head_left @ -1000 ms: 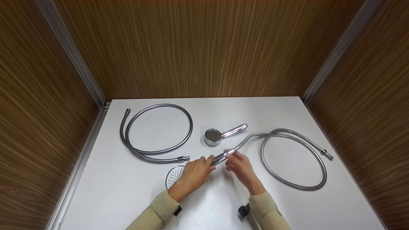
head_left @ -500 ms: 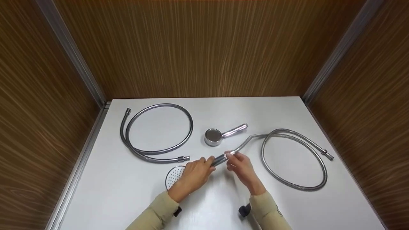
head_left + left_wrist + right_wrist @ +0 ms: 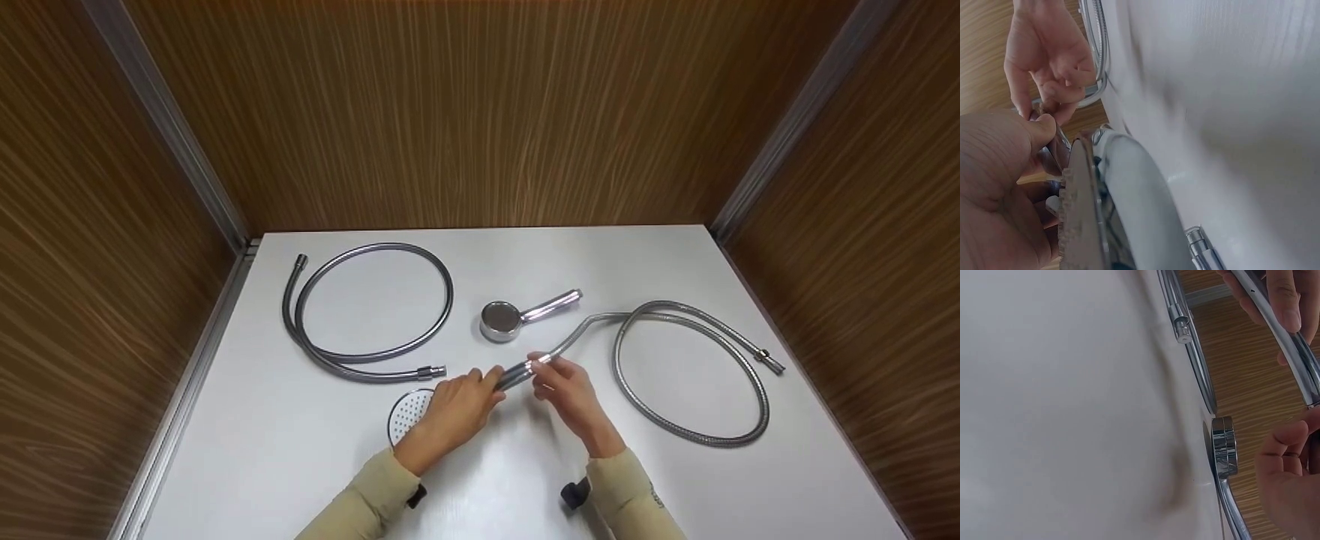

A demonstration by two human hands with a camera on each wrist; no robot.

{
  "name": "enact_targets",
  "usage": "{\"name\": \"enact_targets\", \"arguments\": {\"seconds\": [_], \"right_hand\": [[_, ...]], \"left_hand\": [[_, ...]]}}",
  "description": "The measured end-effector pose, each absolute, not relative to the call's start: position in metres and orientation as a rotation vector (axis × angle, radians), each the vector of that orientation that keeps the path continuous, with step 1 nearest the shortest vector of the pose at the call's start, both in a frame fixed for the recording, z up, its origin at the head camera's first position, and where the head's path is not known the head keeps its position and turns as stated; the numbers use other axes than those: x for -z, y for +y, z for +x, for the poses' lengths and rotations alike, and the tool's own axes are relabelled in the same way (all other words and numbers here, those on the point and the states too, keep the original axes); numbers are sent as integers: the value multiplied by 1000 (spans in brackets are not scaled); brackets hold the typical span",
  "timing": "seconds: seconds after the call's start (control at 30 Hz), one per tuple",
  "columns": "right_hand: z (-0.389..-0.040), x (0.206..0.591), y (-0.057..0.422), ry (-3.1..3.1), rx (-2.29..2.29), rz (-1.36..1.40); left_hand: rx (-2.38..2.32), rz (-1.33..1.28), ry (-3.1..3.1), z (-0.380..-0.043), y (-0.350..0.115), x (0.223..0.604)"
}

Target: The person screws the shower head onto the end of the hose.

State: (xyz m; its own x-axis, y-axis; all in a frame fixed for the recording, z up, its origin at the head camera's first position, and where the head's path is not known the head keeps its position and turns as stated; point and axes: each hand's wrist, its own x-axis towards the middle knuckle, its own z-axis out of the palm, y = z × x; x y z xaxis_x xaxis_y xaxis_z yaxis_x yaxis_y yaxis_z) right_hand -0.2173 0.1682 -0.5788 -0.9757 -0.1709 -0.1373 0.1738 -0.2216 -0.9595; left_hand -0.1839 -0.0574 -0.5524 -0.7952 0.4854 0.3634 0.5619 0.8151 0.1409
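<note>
My left hand (image 3: 459,409) grips the chrome handle of a shower head (image 3: 409,414) with a round, white, dotted face; in the left wrist view the shower head (image 3: 1134,197) looms large beside the palm. With thumb and fingertips, my right hand (image 3: 568,394) pinches the metal end fitting of a shower hose (image 3: 574,337), right at the tip of that handle. The right wrist view shows the curved handle (image 3: 1283,332) running down to the pinching fingers. From there the hose runs to the right and loops on the table.
Behind the hands lies a smaller round shower head (image 3: 500,321), its handle pointing right. A second, darker hose (image 3: 375,356) is coiled at the left. Wood-grain panels (image 3: 480,112) wall the white table (image 3: 300,465) at the back and sides.
Both hands keep their places on the handle and the hose end. The right fingertips have shifted very slightly around the fitting; the other things have not moved.
</note>
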Motion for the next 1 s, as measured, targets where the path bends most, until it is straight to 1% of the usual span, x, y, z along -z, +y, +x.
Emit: {"name": "enact_targets", "arguments": {"seconds": [0.57,0.8,1.0], "right_hand": [[-217,581,169,1790,2311,23],[-215,578,170,1784,2336,-20],[-216,578,167,1814,2335,18]], "left_hand": [[375,-814,-2679,-183,-57,551],[371,-813,-2697,-185,-58,552],[369,-811,-2711,-184,-59,551]]}}
